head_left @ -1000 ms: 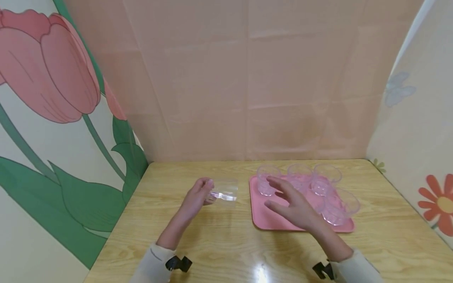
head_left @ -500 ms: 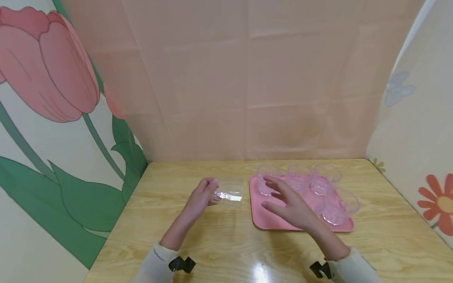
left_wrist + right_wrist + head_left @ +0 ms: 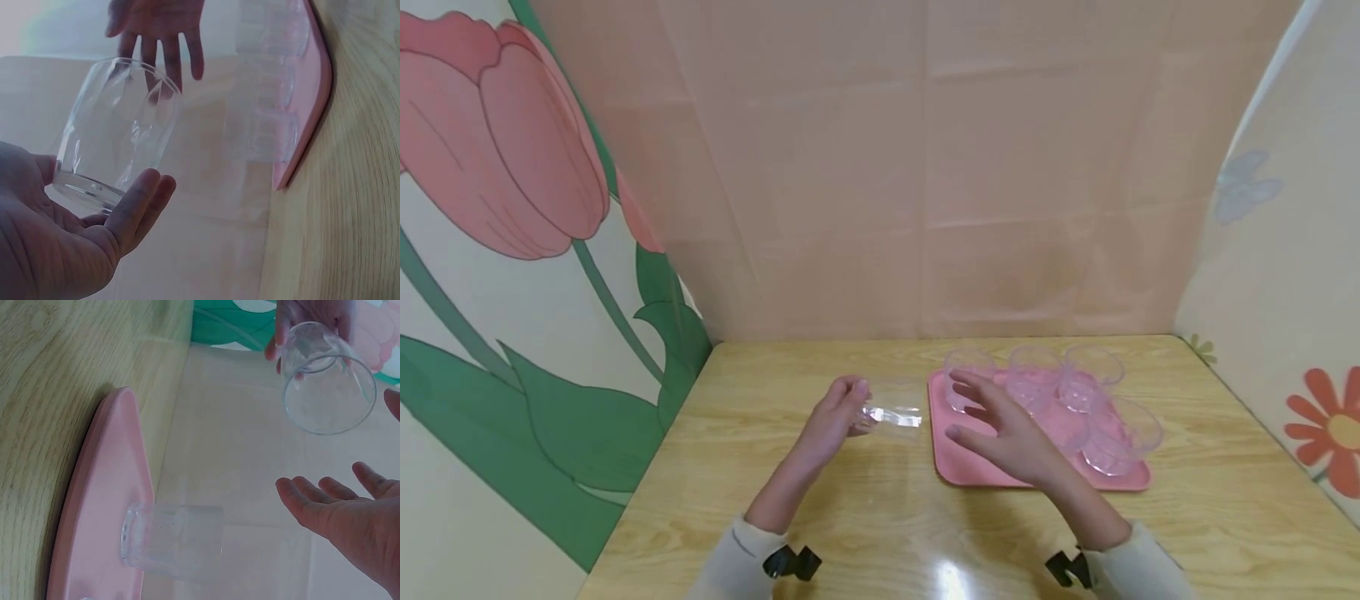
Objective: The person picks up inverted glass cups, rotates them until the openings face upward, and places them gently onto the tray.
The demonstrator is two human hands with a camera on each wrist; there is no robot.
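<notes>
My left hand (image 3: 831, 423) grips a clear drinking glass (image 3: 119, 131) round its base, above the table and left of the tray. The glass lies sideways in the head view, its open rim pointing right. My right hand (image 3: 1003, 433) holds nothing; its fingers are spread and loosely bent, with the palm facing the rim. In the right wrist view a gap shows between those fingers (image 3: 306, 500) and the glass. Behind the right hand is a pink tray (image 3: 962, 471) with several clear glasses (image 3: 1105, 446) standing upright on it.
The wooden table (image 3: 880, 533) runs back to a pink cloth backdrop (image 3: 880, 208). A tulip-printed wall (image 3: 535, 333) borders the left side and a flower-printed wall (image 3: 1285, 292) the right. Glasses stand along the tray's back and right side.
My left hand has moved a little to the right with the glass, bringing its rim closer to the right hand. The right hand has shifted slightly left, still spread. The tray has not moved.
</notes>
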